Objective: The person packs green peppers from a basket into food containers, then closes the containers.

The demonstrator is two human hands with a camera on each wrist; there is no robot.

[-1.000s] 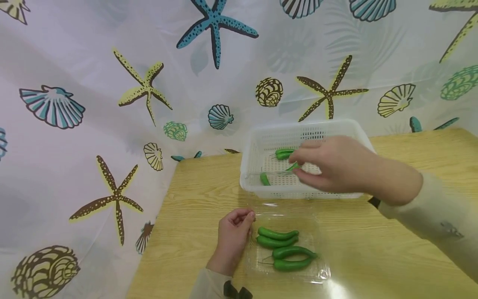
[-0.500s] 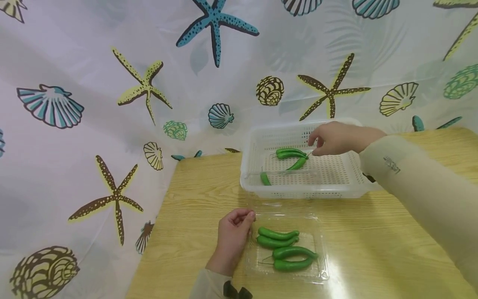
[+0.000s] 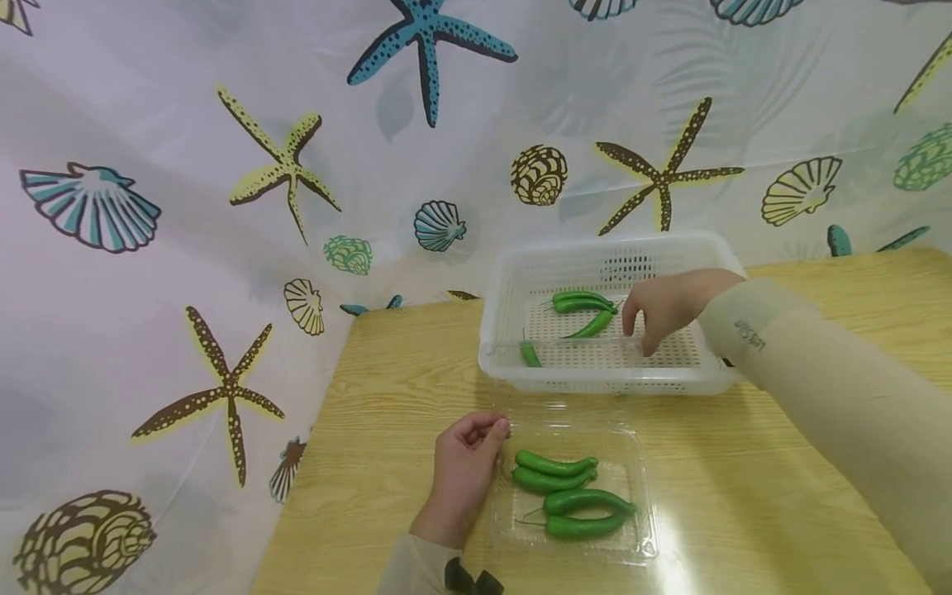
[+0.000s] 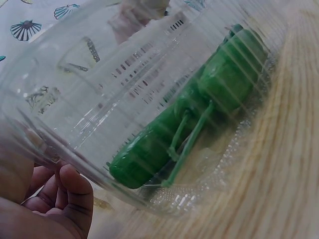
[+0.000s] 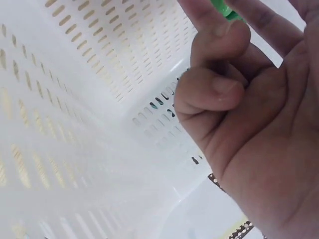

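Note:
My left hand (image 3: pixel 464 475) pinches the left rim of a clear plastic box (image 3: pixel 645 529) between thumb and fingers. Several green chili peppers (image 3: pixel 587 501) lie in the box; the left wrist view shows their stems through its wall. Over the white basket (image 3: pixel 602 382) behind it, my right hand (image 3: pixel 669 306) reaches down with thumb and index finger apart and nothing visible between them. In the right wrist view its other fingers are bent toward the palm. Left of this hand, a few green chili peppers (image 3: pixel 592 324) rest on the basket's floor, one partly behind the box's raised clear lid.
A wooden table (image 3: pixel 394 372) carries the box and the basket. Behind and to the left hangs a white cloth (image 3: pixel 297 49) printed with shells and starfish. The basket's slotted side walls rise around my right hand.
My right hand has moved from above the peppers to the basket's right back, then lower and toward the front. The left hand keeps its place on the box.

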